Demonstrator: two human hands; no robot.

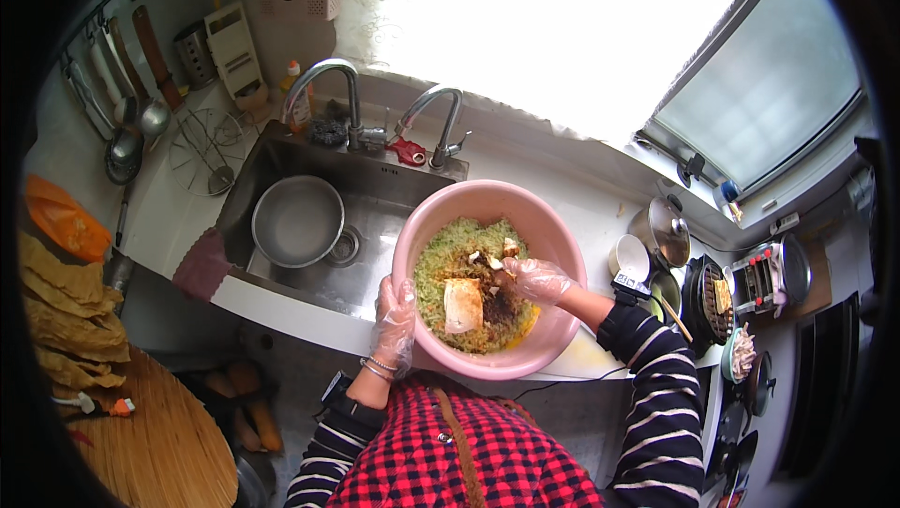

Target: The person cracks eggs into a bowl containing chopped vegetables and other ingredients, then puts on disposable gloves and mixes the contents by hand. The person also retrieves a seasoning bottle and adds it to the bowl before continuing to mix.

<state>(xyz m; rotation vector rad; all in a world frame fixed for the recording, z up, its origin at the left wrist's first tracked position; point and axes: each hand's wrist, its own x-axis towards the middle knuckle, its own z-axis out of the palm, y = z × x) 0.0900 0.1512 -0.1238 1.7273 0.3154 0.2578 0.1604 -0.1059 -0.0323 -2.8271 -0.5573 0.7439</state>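
Observation:
A pink plastic basin [561, 227] sits at the sink's right edge, over the counter's front. Finely chopped green vegetable [450, 241] fills it, with dark brown seasoning [500, 308] and some yellow liquid [526, 325] on top. A pale block with a browned top, seemingly tofu [463, 303], lies on the mix. My left hand [395, 318], in a clear plastic glove, grips the basin's left rim. Also gloved, my right hand [538, 279] is inside the basin, its fingertips closed on a small white piece [496, 264]. Other crumbs lie beside it.
A metal bowl [298, 221] stands in the steel sink [373, 209] below two faucets [450, 121]. To the right are a white bowl [629, 258], a lidded pot [659, 230] and a black electric pan [706, 297]. A round wooden board [162, 431] stands at lower left.

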